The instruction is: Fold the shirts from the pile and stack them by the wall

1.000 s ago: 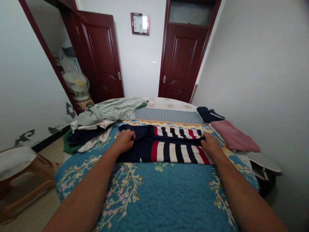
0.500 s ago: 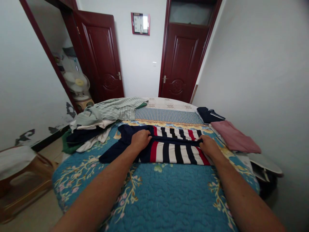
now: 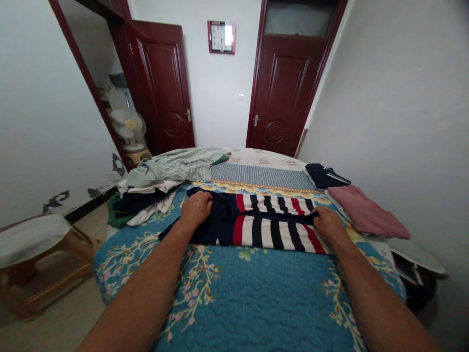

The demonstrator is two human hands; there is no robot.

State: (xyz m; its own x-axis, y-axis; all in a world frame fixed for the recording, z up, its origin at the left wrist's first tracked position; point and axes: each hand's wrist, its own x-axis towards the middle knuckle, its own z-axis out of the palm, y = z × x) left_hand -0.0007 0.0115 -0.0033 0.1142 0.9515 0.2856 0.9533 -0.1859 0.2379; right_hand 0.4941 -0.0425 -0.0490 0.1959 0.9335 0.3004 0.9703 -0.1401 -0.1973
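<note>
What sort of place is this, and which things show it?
Probably a home, perhaps a bedroom: there is a flowered quilt under the garment, a clock and a fan.

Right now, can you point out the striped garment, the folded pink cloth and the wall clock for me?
Striped garment [image 3: 257, 231]: head view, on a dark stripe of its near half.
Folded pink cloth [image 3: 367, 210]: head view, on the middle of its top.
Wall clock [image 3: 221, 38]: head view, on its dial.

Navy garment [image 3: 247, 230] with red, white and dark stripes, flat across a quilt [image 3: 271, 298].
</note>
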